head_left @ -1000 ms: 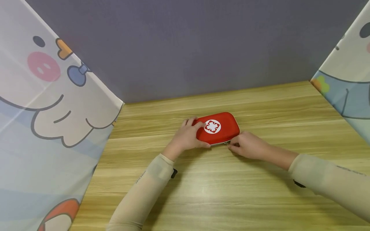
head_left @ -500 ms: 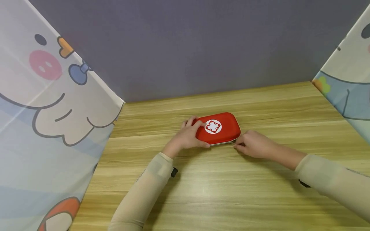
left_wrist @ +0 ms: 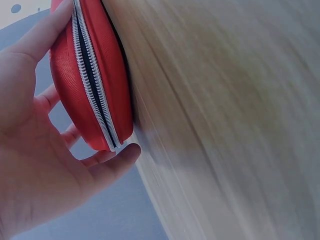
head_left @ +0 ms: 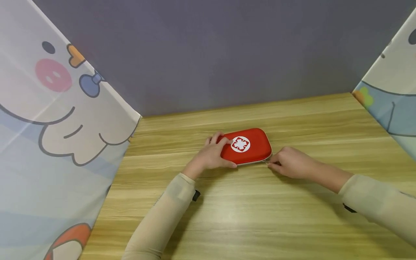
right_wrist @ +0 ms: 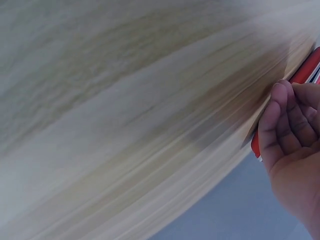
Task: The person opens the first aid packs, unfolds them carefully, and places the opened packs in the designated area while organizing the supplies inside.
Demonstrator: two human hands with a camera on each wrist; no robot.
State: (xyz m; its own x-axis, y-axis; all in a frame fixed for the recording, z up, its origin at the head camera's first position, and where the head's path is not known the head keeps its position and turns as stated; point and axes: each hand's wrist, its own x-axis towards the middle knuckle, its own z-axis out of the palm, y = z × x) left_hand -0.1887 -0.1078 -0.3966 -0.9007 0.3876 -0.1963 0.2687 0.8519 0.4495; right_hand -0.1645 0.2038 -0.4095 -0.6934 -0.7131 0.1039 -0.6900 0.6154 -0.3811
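A red zippered first-aid case [head_left: 258,144] with a white cross emblem lies on the table. My left hand [head_left: 211,155] grips its left end, fingers over the top and thumb along the near side. In the left wrist view, the two rows of silver zipper teeth [left_wrist: 89,75] stand apart with a dark gap between them. At the near right corner, my right hand [head_left: 290,163] pinches the zipper pull [head_left: 266,161] between thumb and forefinger. The pull is mostly covered by those fingertips. In the right wrist view, the right hand hides much of the case [right_wrist: 305,70].
The case rests on a wood-grain table [head_left: 247,213]. A grey wall [head_left: 227,54] stands behind the table. Cloth panels printed with cartoon animals border the left [head_left: 81,133] and right [head_left: 396,79] sides.
My right hand has moved right along the near edge of the case with the zipper pull, reaching the near right corner. The left hand keeps its grip on the left end.
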